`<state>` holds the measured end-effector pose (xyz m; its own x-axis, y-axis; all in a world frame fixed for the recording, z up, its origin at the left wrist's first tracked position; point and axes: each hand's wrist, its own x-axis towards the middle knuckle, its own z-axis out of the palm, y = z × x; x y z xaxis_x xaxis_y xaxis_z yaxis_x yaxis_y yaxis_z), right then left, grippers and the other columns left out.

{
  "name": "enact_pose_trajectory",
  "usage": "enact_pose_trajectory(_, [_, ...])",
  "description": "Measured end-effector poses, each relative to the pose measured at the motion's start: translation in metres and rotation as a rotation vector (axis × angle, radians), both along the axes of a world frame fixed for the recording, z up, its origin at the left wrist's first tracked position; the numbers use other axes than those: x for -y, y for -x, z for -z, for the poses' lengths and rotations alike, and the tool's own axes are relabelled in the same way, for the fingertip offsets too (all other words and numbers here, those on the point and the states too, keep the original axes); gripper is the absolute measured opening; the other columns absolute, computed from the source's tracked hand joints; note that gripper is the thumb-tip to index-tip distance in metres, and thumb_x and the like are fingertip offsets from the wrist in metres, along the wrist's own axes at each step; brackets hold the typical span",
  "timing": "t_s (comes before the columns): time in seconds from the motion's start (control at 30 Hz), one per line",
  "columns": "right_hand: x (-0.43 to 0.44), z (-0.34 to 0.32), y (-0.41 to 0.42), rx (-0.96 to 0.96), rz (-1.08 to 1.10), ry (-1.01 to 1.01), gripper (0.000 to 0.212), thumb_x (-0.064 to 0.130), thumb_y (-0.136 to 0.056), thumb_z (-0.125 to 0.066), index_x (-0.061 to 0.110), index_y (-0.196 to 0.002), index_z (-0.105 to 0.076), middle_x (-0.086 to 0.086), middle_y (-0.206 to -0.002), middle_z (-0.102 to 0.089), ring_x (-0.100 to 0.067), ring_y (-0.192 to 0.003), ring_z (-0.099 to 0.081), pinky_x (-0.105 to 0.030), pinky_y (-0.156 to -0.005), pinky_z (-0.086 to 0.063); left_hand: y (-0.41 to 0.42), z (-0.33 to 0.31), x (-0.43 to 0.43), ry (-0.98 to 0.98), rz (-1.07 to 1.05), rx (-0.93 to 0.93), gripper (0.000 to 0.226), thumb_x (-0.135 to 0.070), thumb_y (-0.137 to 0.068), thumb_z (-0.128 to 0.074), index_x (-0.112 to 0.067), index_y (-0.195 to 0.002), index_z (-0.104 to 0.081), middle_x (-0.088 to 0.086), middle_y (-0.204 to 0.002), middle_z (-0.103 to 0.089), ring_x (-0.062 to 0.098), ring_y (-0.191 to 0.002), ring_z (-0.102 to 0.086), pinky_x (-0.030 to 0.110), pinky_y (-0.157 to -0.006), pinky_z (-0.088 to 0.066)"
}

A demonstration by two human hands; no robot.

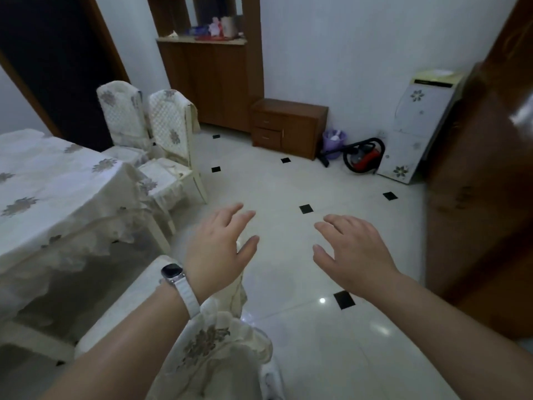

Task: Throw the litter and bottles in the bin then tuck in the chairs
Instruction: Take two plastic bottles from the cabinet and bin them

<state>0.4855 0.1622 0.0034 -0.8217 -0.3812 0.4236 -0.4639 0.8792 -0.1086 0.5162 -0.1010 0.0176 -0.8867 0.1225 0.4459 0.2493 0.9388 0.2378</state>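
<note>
Head view: purple bin (332, 149) with white litter (335, 137) inside

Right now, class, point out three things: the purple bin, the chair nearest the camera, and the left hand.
purple bin (331, 144): head view, on its front wall.
nearest chair (209, 343): head view, on the flowered cover of its back.
left hand (219, 249): head view, on the back of the hand.

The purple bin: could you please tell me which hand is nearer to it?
Right. The right hand hovers short of the purple bin; the left hand is farther off, leftward.
</note>
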Motion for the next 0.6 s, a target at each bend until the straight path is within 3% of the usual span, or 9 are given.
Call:
enact_pose_trajectory(0.37, [0.013,-0.014,0.178,0.063,0.093,-0.119,0.052,0.049,-0.088,-0.039,0.016,-0.118,-0.067,-0.005,-0.122,-0.065,-0.025,-0.113,-0.059,-0.042,-0.098,-0.044,0.208,0.017,0.009,0.013,0.088,0.016,0.049,-0.046,-0.089,-0.050,-0.018,-0.128,-0.062,0.009,-0.133,-0.060,0.033,-0.116,-0.058,0.046,-0.093,-0.049])
enact_pose_trajectory(0.6, [0.020,-0.018,0.266,0.058,0.104,-0.112,0.050,0.047,-0.088,-0.042,0.015,-0.120,-0.066,-0.006,-0.123,-0.064,-0.026,-0.114,-0.058,-0.043,-0.098,-0.044,0.312,0.015,0.012,0.040,0.122,0.035,0.045,-0.038,-0.088,-0.066,-0.019,-0.128,-0.062,0.009,-0.134,-0.059,0.030,-0.119,-0.057,0.046,-0.092,-0.048])
